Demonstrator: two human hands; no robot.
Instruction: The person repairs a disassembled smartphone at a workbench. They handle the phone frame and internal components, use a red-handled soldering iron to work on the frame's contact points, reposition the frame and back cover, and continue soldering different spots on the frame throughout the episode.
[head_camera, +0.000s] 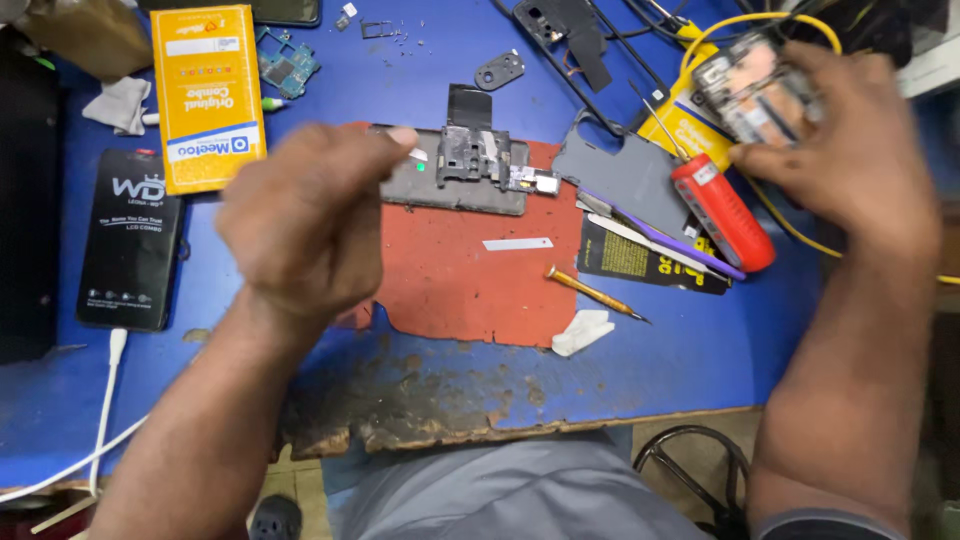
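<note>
My left hand hovers in a loose fist over the left part of a red mat, fingertips close to a dismantled dark phone body lying face down on the mat. A tiny white bit shows at the fingertips; whether it is held is unclear. My right hand is raised at the upper right and grips a blurred, opened phone part with exposed metal inside. A red-handled screwdriver lies just below that hand.
On the blue bench: a yellow box, a black box, a grey back cover, a small orange tool, a white strip, a white tissue, a white cable, a yellow cable. The bench's front edge is chipped.
</note>
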